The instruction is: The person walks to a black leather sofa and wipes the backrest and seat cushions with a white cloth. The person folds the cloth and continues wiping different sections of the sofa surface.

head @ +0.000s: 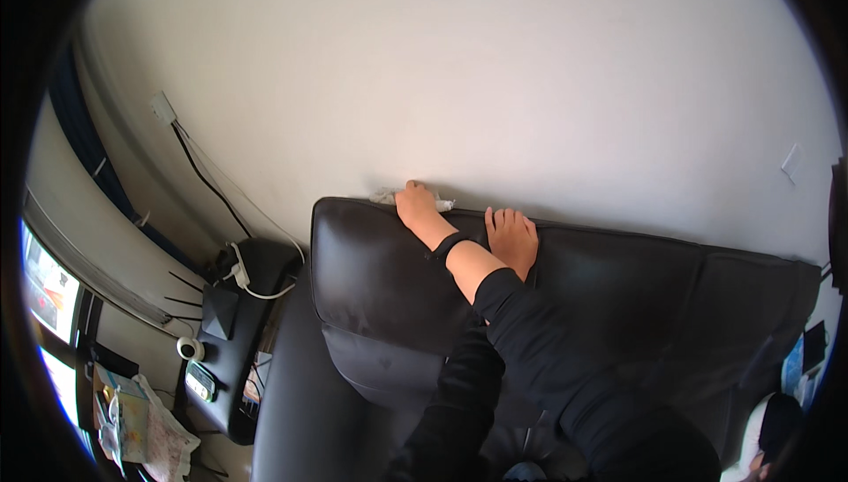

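Note:
My right hand (416, 207) is closed on a crumpled, light-coloured cloth (445, 205) at the top edge of a dark leather sofa backrest (371, 250), against the wall. The cloth shows on both sides of my fingers, and a black band circles that wrist. My left hand (513, 241) rests on the same top edge, to the right, its fingers bent over the rim and slightly apart. My forearms cross, with the right one passing over the left. What lies behind the backrest is hidden.
A pale wall (464, 71) rises behind the sofa. Left of the sofa, a black side table (228, 409) carries a router (220, 313), a small white camera (191, 349) and a power strip (240, 275). Cables run to a wall socket (163, 108). Part of a person (768, 429) shows at lower right.

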{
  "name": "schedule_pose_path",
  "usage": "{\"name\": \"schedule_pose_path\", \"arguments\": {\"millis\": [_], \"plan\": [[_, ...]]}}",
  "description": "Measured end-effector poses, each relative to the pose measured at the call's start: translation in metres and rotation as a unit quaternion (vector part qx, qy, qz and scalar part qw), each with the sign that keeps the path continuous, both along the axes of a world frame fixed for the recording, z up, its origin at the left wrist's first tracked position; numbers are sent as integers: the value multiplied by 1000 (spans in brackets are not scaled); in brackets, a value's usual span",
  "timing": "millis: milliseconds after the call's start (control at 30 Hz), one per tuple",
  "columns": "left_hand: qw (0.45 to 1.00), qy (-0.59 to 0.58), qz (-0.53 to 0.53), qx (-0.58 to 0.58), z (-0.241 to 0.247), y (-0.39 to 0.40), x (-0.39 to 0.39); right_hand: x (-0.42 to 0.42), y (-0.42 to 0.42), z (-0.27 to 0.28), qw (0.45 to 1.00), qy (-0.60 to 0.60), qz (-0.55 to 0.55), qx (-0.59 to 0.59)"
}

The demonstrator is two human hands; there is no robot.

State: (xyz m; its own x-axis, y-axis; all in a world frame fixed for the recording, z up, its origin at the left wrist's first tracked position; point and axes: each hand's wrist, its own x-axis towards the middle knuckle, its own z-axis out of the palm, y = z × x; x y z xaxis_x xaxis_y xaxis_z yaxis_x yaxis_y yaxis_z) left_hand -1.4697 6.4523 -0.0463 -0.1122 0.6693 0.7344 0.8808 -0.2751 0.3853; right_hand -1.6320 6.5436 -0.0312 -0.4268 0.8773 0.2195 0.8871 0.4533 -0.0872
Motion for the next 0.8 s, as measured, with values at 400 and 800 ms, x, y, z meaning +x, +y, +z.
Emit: {"name": "schedule_pose_path", "arguments": {"millis": [400,800], "plan": [[998,60,23,-13,-10,4,-1,58,-49,44,904,405,43,127],[997,65,3,-35,-13,6,6,123,-66,29,965,96,242,-44]]}}
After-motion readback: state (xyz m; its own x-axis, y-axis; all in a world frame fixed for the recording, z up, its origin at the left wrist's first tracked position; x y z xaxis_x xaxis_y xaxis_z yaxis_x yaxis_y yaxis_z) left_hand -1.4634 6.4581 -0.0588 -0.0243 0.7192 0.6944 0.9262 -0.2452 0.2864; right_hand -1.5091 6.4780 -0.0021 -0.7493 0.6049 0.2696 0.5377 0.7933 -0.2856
